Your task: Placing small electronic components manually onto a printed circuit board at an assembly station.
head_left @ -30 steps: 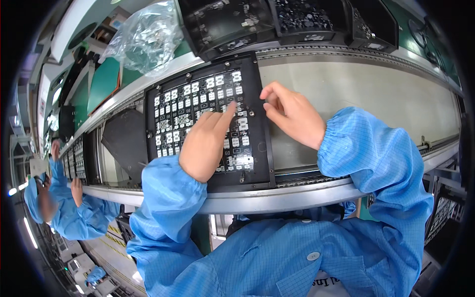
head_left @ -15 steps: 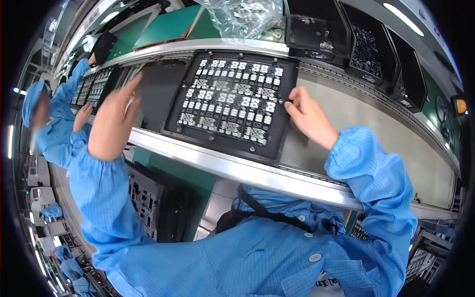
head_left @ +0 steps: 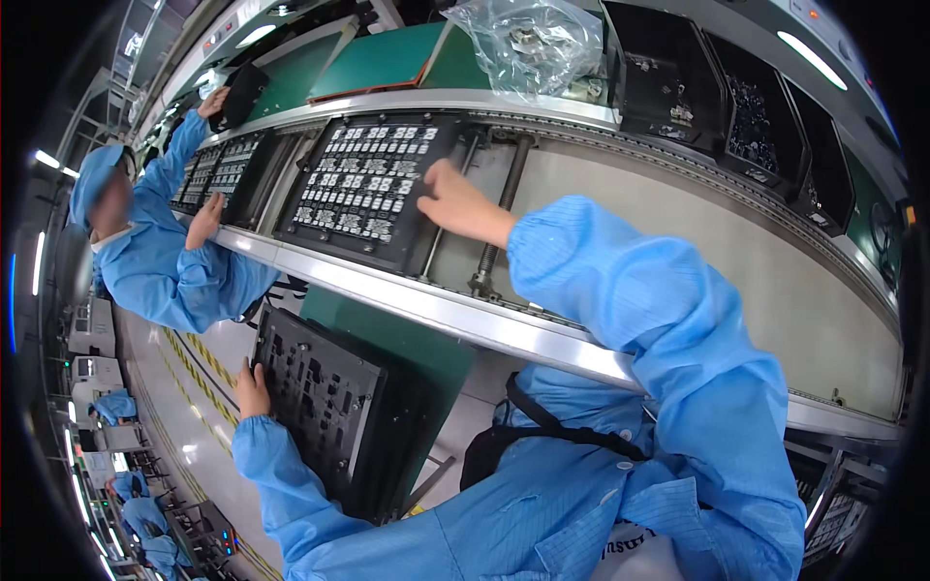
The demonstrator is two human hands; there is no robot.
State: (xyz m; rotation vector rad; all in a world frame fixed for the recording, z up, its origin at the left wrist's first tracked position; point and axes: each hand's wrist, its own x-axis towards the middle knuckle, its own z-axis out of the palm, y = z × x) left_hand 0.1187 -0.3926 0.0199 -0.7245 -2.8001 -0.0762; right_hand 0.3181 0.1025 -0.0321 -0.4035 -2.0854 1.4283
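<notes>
A black carrier tray holding several rows of small white-and-grey circuit boards lies flat on the conveyor. At its right edge is my right hand, the fingers bent and closed against the frame. Lower down, left of my body, a stack of black plates stands on a green surface. The top plate has many cut-outs and small screws. Beside its left edge is my left hand, thumb and finger stretched up and apart; some fingers are hidden.
A co-worker in blue reaches over more filled trays at left. Behind the conveyor are a clear plastic bag with parts, black bins and a green board. The metal rail runs along the front; a roller shaft crosses the conveyor.
The tray has slid left along the conveyor, my right hand moving with it. My left hand has dropped from above the conveyor to the edge of the stacked plate.
</notes>
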